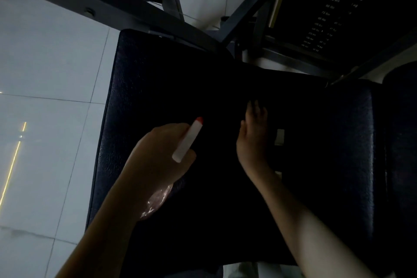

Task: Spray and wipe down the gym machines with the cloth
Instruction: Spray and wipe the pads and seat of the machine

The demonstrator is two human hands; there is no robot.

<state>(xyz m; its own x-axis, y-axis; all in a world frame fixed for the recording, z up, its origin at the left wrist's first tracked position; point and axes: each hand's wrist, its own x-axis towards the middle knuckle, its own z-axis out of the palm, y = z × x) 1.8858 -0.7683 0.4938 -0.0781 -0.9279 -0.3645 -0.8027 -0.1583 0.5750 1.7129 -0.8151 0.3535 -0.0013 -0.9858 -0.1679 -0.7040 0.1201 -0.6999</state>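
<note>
Two hands over a dark blue padded vinyl seat (158,74). Left hand (162,153) clenched round a clear plastic spray bottle with white head and red nozzle tip (187,142), held above the pad's left half. Right hand (252,137) flat on the pad's centre, fingers straight. Cloth not distinguishable in the shadow there. Small pale tag (280,136) just beside the right hand. Black weight stack (334,18) upper right.

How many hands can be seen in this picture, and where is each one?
2. The left hand grips a spray bottle over the dark seat pad; the right hand lies flat over the pad, to its right. None looks hidden.
</note>
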